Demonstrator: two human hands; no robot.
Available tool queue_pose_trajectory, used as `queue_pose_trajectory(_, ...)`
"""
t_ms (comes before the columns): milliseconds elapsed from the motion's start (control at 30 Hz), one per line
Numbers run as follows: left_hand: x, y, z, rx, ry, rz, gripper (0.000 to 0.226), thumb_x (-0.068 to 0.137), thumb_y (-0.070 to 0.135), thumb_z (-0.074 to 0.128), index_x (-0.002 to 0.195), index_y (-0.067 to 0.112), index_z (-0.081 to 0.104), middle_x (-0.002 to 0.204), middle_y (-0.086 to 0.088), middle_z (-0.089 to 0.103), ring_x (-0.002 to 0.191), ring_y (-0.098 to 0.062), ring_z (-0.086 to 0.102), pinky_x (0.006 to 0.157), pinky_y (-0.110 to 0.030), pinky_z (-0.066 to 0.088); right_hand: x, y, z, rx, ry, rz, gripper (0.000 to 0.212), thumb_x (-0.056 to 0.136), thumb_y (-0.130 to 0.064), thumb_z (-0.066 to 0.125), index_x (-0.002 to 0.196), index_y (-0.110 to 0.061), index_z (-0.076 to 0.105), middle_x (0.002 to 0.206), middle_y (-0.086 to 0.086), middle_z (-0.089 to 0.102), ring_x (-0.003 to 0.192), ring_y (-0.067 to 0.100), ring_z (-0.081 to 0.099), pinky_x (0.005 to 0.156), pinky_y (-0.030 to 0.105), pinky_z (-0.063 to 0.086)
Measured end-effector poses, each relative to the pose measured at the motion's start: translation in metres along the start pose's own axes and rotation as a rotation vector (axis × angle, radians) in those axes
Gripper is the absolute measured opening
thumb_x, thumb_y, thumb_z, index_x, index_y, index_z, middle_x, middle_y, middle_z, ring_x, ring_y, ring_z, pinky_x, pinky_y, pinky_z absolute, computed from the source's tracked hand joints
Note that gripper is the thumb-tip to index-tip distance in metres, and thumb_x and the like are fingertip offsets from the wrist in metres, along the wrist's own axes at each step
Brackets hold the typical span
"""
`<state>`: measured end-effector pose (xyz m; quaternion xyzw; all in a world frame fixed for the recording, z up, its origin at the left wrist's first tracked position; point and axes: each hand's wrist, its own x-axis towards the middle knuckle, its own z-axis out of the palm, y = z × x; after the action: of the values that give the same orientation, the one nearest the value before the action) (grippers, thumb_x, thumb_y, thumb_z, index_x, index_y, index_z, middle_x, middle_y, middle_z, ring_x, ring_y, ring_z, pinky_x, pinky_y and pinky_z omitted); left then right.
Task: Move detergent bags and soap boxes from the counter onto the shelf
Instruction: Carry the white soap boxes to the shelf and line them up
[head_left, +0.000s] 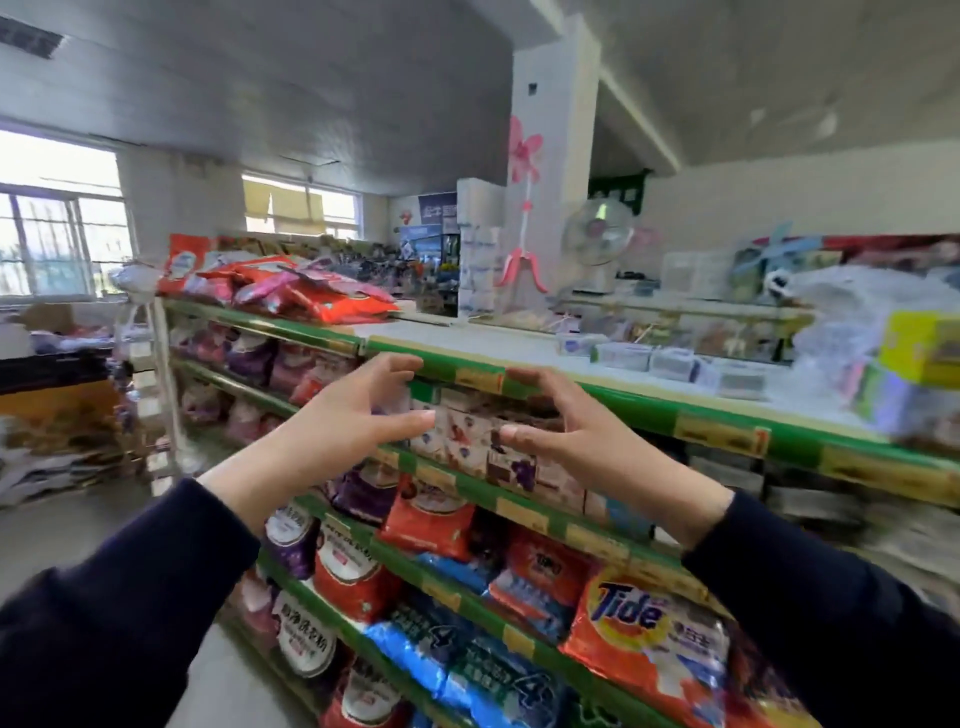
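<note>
Several tiers make up the green-edged shelf, the largest thing here, its top serving as a white tabletop. On that top, to the left, lies a heap of red and pink detergent bags; to the right sit small clear-wrapped packs, probably soap, and a big plastic-wrapped bundle at the far right. Lower tiers already carry bags, among them an orange Tide bag and blue ones.

Just under the tabletop, a row of soap boxes stands on the second tier, directly between the two hands. The left hand and right hand face each other with fingers spread wide and lightly curved, holding nothing; whether any fingertip touches a box cannot be told through the blur.

The boxes look light and stiff, with thin card that would dent if squeezed hard, so pressing flat on opposite end faces and moving several as a block seems best. The bags look heavier, soft and slick, likely to sag, so a grip from underneath or at both ends would suit them.
</note>
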<state>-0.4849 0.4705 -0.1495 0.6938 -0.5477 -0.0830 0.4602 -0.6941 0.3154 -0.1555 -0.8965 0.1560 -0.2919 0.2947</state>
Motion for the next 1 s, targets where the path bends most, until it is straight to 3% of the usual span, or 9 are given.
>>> queue_pose_trajectory(167,0.070,0.002,0.059,0.000,-0.087,0.110,0.055,0.090,0.041,0.073,0.141,0.038,0.052,0.143,0.023,0.053,0.135,0.005,0.046,0.087,-0.012,0.044,0.012,0.055,-0.045,-0.070,0.050,0.079,0.061,0.096,-0.038,0.068,0.151,-0.029,0.043,0.155,-0.008,0.045,0.141,0.008,0.041,0.118,0.038,0.036)
queue_pose_trajectory(333,0.131,0.001,0.105,-0.023,-0.130,0.178,0.048,0.091,0.042,0.071,0.137,0.038,0.055,0.140,0.020,0.056,0.136,-0.002,0.048,0.108,-0.035,0.047,0.026,0.100,-0.080,-0.158,0.070,0.143,0.061,0.095,-0.039,0.069,0.151,-0.030,0.046,0.152,-0.011,0.050,0.136,0.005,0.046,0.115,0.034,0.038)
queue_pose_trajectory(433,0.167,0.000,0.123,-0.001,-0.136,0.244,0.044,0.092,0.044,0.070,0.134,0.038,0.057,0.138,0.021,0.058,0.133,0.000,0.050,0.113,-0.038,0.042,0.040,0.121,-0.103,-0.199,0.098,0.183,0.055,0.097,-0.037,0.067,0.148,-0.034,0.049,0.147,-0.013,0.053,0.131,0.003,0.048,0.113,0.031,0.038)
queue_pose_trajectory(600,0.234,-0.009,0.134,-0.032,-0.167,0.330,0.039,0.092,0.039,0.071,0.130,0.035,0.061,0.133,0.019,0.061,0.130,0.004,0.051,0.113,-0.033,0.044,0.075,0.147,-0.134,-0.244,0.196,0.247,0.048,0.096,-0.039,0.067,0.142,-0.034,0.056,0.140,-0.015,0.059,0.127,0.005,0.055,0.112,0.041,0.043)
queue_pose_trajectory(733,0.296,-0.021,0.131,0.047,-0.193,0.377,0.046,0.094,0.039,0.068,0.138,0.028,0.057,0.138,0.013,0.058,0.130,-0.003,0.051,0.112,-0.034,0.043,0.112,0.162,-0.148,-0.352,0.214,0.282,0.045,0.097,-0.044,0.063,0.141,-0.033,0.058,0.138,-0.016,0.060,0.126,0.008,0.057,0.106,0.036,0.045)
queue_pose_trajectory(900,0.388,-0.040,0.123,0.218,-0.316,0.383,0.058,0.098,0.045,0.060,0.148,0.020,0.046,0.149,0.002,0.053,0.134,-0.016,0.052,0.113,-0.038,0.041,0.176,0.181,-0.158,-0.592,0.098,0.393,0.045,0.100,-0.048,0.055,0.141,-0.029,0.058,0.145,-0.010,0.058,0.120,0.005,0.055,0.089,0.019,0.041)
queue_pose_trajectory(1000,0.438,-0.050,0.126,0.420,-0.428,0.366,0.065,0.100,0.055,0.050,0.153,0.019,0.039,0.150,-0.003,0.052,0.133,-0.023,0.052,0.112,-0.044,0.041,0.206,0.196,-0.162,-0.685,0.037,0.526,0.049,0.103,-0.050,0.050,0.142,-0.023,0.057,0.146,-0.002,0.058,0.125,0.017,0.056,0.093,0.027,0.043)
